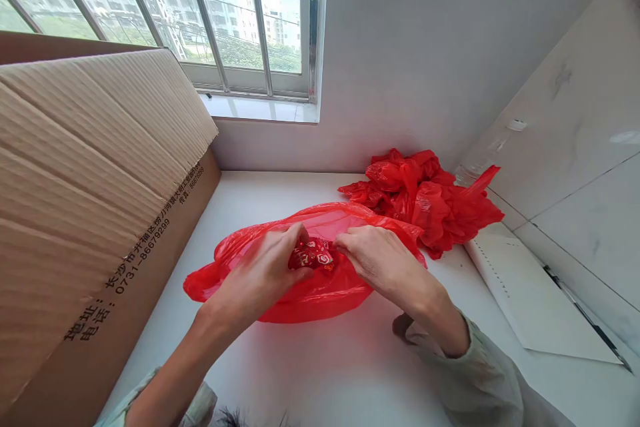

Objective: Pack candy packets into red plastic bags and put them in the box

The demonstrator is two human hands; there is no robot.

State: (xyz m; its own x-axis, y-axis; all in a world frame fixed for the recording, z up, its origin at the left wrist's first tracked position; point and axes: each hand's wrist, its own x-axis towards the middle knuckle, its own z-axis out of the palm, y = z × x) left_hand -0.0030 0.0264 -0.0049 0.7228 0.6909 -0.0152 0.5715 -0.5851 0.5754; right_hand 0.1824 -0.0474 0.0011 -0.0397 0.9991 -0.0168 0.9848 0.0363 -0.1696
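And my left hand (265,267) grips the patterned bundle (316,254), right hand (376,257) at its end, grip I can't tell, red bag (310,309) beneath

Box (100,180): left, cardboard, black print | window (285,47): barred, buildings (220,0) outside | red plastic heap (425,193): crumpled, near back wall (425,47) | bottle (493,150): clear, white cap, just behind heap | paper (540,300): right, row of holes | pen (585,313): along paper's right edge
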